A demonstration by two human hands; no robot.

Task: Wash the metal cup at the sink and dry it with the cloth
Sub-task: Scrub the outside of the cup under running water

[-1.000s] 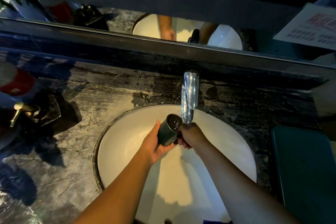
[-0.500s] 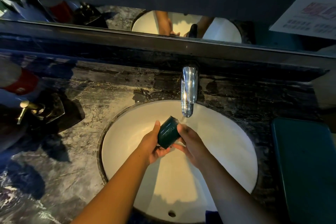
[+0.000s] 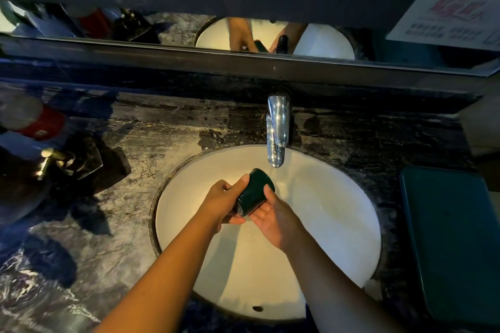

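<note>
While the metal cup point(image 3: 254, 193) lies tilted between both hands over the sink point(image 3: 324, 213), just below the spout of the faucet point(image 3: 277, 129), it reads as a small, stiff, thin-walled thing, probably light enough for one hand. The left hand point(image 3: 221, 200) grips its side, thumb up along the wall; the right hand point(image 3: 272, 217) cradles it from beneath, palm up and shining wet, thumb laid against the wall. The dark glossy surface looks wet, so I judge it slippery; it should neither crush nor crack, though a drop into the basin could dent it. The surest hold seems to be round the wall, thumb opposite fingers, or with fingers hooked over the rim; whether it has a handle I cannot tell, nor whether water is running. A flat teal item point(image 3: 454, 238) lies on the bench point(image 3: 162, 129) well apart at the right; it may be the cloth, but I cannot tell.
</note>
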